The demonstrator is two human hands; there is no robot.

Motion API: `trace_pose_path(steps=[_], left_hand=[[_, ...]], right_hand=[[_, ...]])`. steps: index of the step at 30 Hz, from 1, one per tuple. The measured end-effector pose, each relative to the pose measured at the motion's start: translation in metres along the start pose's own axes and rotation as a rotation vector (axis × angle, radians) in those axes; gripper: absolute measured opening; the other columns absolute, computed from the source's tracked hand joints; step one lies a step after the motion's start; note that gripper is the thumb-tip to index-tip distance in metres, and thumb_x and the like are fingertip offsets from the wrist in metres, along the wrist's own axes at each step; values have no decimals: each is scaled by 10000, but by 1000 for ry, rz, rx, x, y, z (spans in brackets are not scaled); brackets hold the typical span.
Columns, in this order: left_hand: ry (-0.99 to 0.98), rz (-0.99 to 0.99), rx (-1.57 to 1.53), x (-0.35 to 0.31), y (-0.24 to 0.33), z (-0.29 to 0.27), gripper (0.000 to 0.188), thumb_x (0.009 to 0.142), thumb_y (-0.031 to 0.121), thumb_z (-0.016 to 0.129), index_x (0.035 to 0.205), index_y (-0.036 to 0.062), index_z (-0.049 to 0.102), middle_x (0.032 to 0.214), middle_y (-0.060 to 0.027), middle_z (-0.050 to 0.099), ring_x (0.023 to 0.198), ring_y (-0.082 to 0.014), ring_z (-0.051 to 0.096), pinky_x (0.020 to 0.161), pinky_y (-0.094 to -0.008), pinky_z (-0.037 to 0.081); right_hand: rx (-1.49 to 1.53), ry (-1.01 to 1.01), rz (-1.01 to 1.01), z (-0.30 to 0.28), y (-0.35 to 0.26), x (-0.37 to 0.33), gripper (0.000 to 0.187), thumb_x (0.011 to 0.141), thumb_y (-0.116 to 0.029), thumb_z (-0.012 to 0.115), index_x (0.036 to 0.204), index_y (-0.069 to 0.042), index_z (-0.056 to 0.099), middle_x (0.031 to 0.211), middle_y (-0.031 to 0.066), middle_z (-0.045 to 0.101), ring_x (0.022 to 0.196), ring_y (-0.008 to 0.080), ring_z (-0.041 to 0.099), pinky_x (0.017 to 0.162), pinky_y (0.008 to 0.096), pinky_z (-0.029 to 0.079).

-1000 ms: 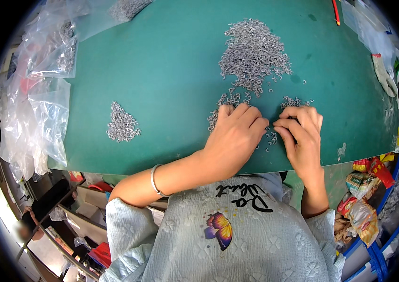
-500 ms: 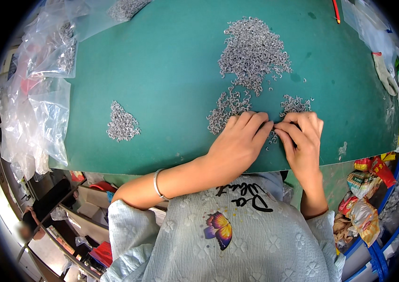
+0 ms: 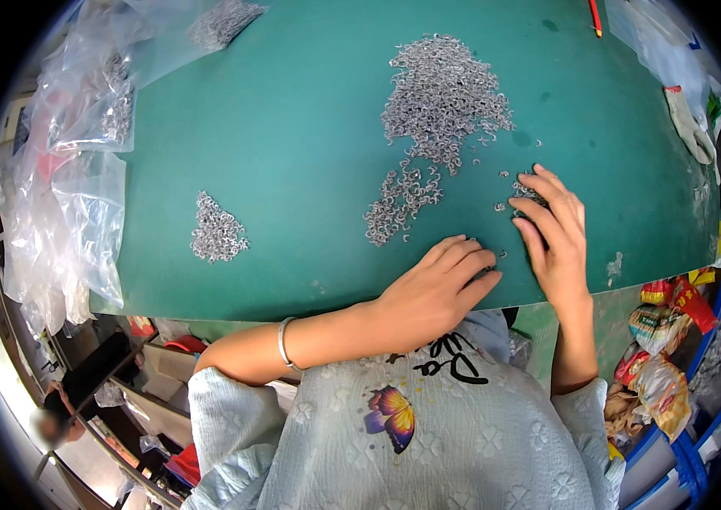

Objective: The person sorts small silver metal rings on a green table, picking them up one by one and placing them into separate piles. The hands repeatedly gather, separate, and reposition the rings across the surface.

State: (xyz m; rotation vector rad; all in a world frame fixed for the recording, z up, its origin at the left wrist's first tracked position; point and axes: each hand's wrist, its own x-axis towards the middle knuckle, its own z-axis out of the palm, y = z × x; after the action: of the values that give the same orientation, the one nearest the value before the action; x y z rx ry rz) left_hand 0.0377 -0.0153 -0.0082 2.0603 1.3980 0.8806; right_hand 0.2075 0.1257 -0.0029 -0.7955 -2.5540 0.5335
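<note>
Small grey curved, hook-like pieces lie in piles on a green table. My right hand [image 3: 556, 234] reaches over a small pile [image 3: 527, 194], fingers spread and bent, fingertips at the pieces. Close to the table's front edge, my left hand [image 3: 445, 285] rests with fingers curved down and thumb slightly apart from the index finger. What lies under its palm is hidden. One loose piece [image 3: 503, 253] sits between the two hands. Beyond the left hand is a medium pile [image 3: 403, 204], almost joined to the large pile [image 3: 445, 98] farther back.
Another small pile [image 3: 218, 228] lies at the left. Clear plastic bags [image 3: 88, 221] cover the table's left edge, and a bag of grey pieces [image 3: 224, 24] is at the far left. A red pencil-like stick [image 3: 595, 19] and a pale glove [image 3: 689, 126] lie at the right.
My hands have separated from their pinch together. The left moved nearer to the front edge; the right opened and spread over the small pile, whose pieces are now scattered and partly covered.
</note>
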Motion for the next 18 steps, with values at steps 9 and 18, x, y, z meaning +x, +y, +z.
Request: trace_pose_path(steps=[9, 18], left_hand=[[-47, 135, 97, 14, -4, 5, 432, 791, 69, 584, 1194, -85, 589, 1279, -215, 534, 1252, -388, 498, 1083, -500, 413], [88, 65, 82, 14, -15, -18, 385, 780, 60, 658, 1145, -56, 625, 1134, -174, 597, 1083, -338, 580, 953, -456, 456]], right_hand=[[-34, -3, -74, -4, -10, 10, 198, 769, -40, 749, 961, -47, 704, 1159, 90, 646, 1151, 328, 591, 918, 425, 437], [8, 109, 59, -10, 0, 6, 204, 739, -58, 776, 929, -52, 703, 1093, 66, 646, 1072, 287, 584, 891, 394, 415]])
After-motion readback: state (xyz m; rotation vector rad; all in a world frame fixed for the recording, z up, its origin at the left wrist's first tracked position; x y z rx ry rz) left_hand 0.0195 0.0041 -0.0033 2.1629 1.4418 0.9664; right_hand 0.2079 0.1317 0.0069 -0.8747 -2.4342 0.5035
